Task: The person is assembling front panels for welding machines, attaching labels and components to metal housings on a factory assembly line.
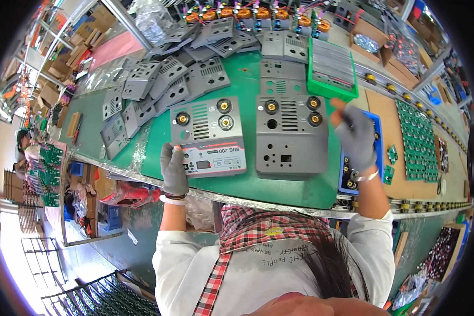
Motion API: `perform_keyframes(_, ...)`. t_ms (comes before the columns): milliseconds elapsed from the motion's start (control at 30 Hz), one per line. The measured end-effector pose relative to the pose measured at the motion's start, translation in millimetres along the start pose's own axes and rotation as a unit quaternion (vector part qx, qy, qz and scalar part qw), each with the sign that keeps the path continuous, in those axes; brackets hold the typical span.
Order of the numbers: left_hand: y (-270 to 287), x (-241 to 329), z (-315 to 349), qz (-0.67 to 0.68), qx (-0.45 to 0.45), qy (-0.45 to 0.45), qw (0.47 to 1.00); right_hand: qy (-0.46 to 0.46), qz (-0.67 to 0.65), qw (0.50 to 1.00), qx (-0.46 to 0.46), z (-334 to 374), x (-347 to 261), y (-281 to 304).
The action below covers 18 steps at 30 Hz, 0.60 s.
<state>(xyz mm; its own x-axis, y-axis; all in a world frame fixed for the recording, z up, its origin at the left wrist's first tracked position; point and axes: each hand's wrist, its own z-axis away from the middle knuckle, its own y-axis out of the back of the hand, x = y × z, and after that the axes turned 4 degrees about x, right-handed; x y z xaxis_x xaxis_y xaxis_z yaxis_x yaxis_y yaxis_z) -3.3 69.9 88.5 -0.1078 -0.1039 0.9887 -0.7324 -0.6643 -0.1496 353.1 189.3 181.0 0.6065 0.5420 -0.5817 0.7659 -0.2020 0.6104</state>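
My left hand [174,169], in a grey glove with bare fingertips, grips the left edge of a grey metal front panel [197,132]. This panel has three brass-centred round sockets, vent slots and a grey-and-white label strip with a red line [215,158] along its lower part. To its right lies a second panel [292,145] with three such sockets, its lower part bare metal with holes. My right hand [357,138], gloved alike and slightly blurred, is raised beside the blue bin [376,122] of sockets. Its fingers extend towards the green bin, and I see nothing in them.
Many grey panels [179,84] pile up at the back left of the green table [300,195]. A green bin [345,96] holds a stack of flat strips. Green circuit boards [416,142] lie on brown board at right. Copper coils [242,14] line the back.
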Motion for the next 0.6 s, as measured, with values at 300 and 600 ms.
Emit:
perform_keyframes(300, 23, -42, -35, -0.421, 0.035, -0.047, 0.905, -0.080, 0.198, 0.975, -0.054, -67, 172, -9)
perform_keyframes(600, 17, -51, -27, -0.545, 0.049, -0.142, 0.825, -0.015, 0.396, 0.906, -0.152, -109, 211, -53)
